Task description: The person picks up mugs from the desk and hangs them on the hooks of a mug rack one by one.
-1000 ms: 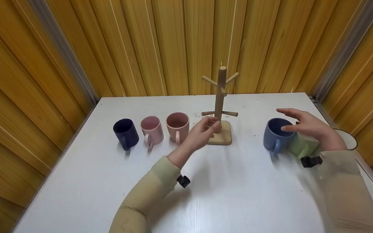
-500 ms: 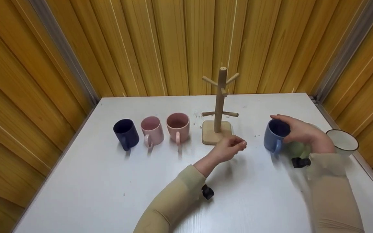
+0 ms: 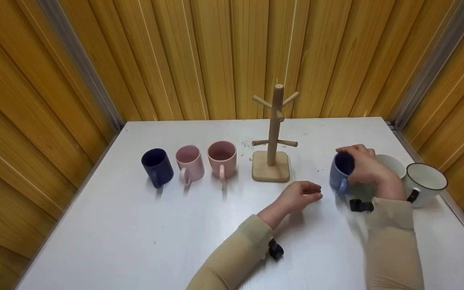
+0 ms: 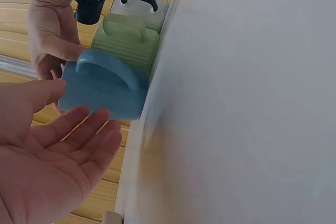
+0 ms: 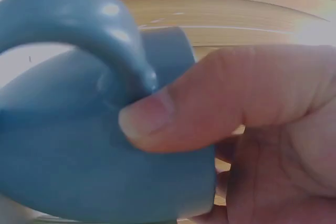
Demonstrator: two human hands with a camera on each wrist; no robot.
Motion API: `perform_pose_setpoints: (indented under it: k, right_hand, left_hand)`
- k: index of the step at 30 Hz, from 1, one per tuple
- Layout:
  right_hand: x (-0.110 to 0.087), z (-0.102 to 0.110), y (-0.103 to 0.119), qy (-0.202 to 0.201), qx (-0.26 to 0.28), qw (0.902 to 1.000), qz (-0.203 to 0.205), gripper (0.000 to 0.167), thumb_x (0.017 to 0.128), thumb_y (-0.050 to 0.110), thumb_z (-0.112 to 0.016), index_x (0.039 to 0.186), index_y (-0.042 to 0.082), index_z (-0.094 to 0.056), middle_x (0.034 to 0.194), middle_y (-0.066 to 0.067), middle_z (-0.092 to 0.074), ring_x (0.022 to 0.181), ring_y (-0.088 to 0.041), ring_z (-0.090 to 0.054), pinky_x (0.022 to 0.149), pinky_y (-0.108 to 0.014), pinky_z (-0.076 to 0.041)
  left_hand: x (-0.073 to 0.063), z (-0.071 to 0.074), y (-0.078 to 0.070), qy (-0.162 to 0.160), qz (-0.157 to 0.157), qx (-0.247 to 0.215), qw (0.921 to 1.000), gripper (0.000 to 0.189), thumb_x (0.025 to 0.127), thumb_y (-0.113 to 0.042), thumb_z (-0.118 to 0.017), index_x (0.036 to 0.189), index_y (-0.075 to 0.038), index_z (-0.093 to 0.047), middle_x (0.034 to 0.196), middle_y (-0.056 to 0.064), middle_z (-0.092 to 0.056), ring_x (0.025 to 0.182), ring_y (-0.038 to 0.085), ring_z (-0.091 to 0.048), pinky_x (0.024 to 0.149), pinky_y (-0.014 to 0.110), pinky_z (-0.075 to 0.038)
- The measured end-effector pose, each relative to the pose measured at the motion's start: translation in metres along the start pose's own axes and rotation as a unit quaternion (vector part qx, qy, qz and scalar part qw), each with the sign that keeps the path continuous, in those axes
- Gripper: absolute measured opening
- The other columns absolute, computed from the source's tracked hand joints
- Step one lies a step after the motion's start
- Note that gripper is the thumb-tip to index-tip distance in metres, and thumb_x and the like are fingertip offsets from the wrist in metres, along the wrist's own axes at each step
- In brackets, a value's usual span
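In the head view my right hand grips the blue mug by its rim, from the right side. The right wrist view shows the thumb pressed on the mug's wall beside the handle. The mug looks upright on the table, with its handle toward the front. My left hand hovers just left of the mug and holds nothing; its palm and spread fingers show in the left wrist view. A light green mug stands close behind the blue one there, partly hidden by my right hand in the head view.
A white mug with a black rim stands at the far right. A wooden mug tree with bare pegs is mid-table. Left of it stand a peach-pink mug, a pink mug and a navy mug. Wood-panelled walls surround the table.
My left hand has moved right, from in front of the mug tree to beside the blue mug. My right hand has come down left and taken hold of that mug's rim.
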State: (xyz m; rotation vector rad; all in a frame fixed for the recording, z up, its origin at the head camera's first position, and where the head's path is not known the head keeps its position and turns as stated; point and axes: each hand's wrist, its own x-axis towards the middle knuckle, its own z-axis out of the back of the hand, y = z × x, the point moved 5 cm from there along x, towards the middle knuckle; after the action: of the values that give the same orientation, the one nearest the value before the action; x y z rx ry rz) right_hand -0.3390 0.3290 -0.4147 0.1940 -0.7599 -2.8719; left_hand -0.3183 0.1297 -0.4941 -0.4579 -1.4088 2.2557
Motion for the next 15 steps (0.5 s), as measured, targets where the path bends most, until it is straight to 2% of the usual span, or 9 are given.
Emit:
perform_pose_setpoints:
  k: [3, 5, 10, 15]
  right_hand:
    - [-0.002, -0.003, 0.002, -0.014, 0.010, 0.9998, -0.003, 0.098, 0.065, 0.002, -0.085, 0.152, 0.003, -0.039, 0.147, -0.036, -0.031, 0.125, -0.052, -0.027, 0.100, -0.072, -0.037]
    - [-0.003, -0.005, 0.005, -0.022, 0.019, 0.9996, 0.001, 0.098, 0.064, 0.005, -0.087, 0.151, 0.002, -0.040, 0.144, -0.037, -0.033, 0.124, -0.051, -0.028, 0.101, -0.072, -0.036]
    - [-0.004, -0.006, 0.015, -0.022, 0.034, 0.9992, 0.006, 0.095, 0.065, 0.014, -0.088, 0.148, 0.002, -0.042, 0.138, -0.035, -0.040, 0.122, -0.048, -0.034, 0.098, -0.067, -0.040]
    - [-0.005, -0.010, 0.017, 0.011, 0.054, 0.9984, -0.010, 0.091, 0.074, 0.024, -0.086, 0.148, -0.001, -0.040, 0.143, -0.036, -0.039, 0.123, -0.048, -0.044, 0.101, -0.064, -0.047]
  left_hand:
    - [0.000, -0.005, -0.001, -0.001, -0.015, -0.004, 0.9999, 0.038, 0.096, -0.021, -0.074, 0.132, -0.009, -0.070, 0.128, 0.000, -0.074, 0.119, 0.006, -0.069, 0.096, 0.015, -0.053]
    - [0.000, -0.006, -0.003, -0.006, -0.022, -0.009, 0.9997, 0.039, 0.095, -0.019, -0.076, 0.132, -0.010, -0.070, 0.131, -0.001, -0.073, 0.121, 0.007, -0.068, 0.097, 0.017, -0.054]
    - [-0.001, 0.001, -0.006, -0.030, -0.028, 0.010, 0.9991, 0.032, 0.092, -0.020, -0.079, 0.124, -0.015, -0.076, 0.123, -0.004, -0.076, 0.117, 0.010, -0.069, 0.094, 0.016, -0.054]
    - [-0.005, 0.013, -0.010, -0.061, -0.037, 0.041, 0.9966, 0.026, 0.087, -0.020, -0.084, 0.112, -0.014, -0.080, 0.111, -0.005, -0.078, 0.109, 0.008, -0.069, 0.097, 0.022, -0.055]
